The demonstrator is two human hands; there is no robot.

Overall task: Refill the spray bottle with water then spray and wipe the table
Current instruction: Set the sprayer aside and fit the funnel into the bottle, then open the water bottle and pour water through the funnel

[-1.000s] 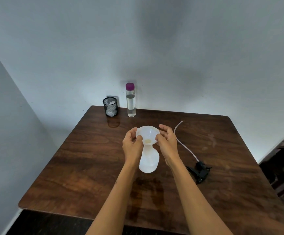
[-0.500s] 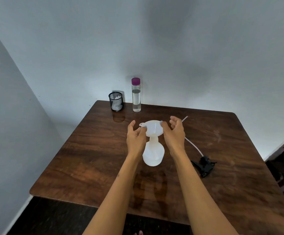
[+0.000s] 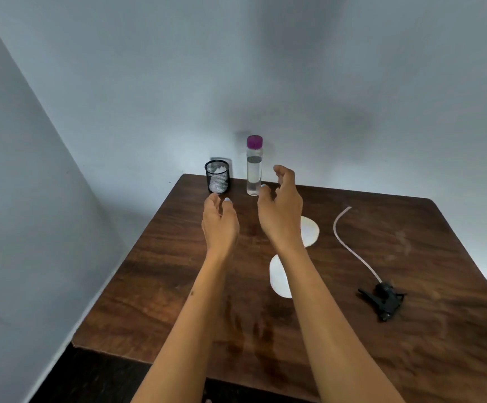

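Observation:
A clear water bottle (image 3: 254, 170) with a purple cap stands at the table's far edge. My right hand (image 3: 280, 207) hovers just right of it, fingers apart and empty. My left hand (image 3: 219, 222) is open too, in front of a black mesh cup (image 3: 218, 176) that holds white cloth. The white spray bottle (image 3: 278, 279) stands mid-table with a white funnel (image 3: 310, 231) in its neck; my right forearm hides most of both. The black spray head (image 3: 382, 298) with its long tube (image 3: 350, 248) lies on the table to the right.
The dark wooden table (image 3: 178, 286) sits in a corner between two pale walls. Its front edge runs across the bottom of the view. Dark floor shows at the lower left and far right.
Both hands let go of the funnel and moved forward toward the water bottle and the mesh cup. The funnel stays on the spray bottle.

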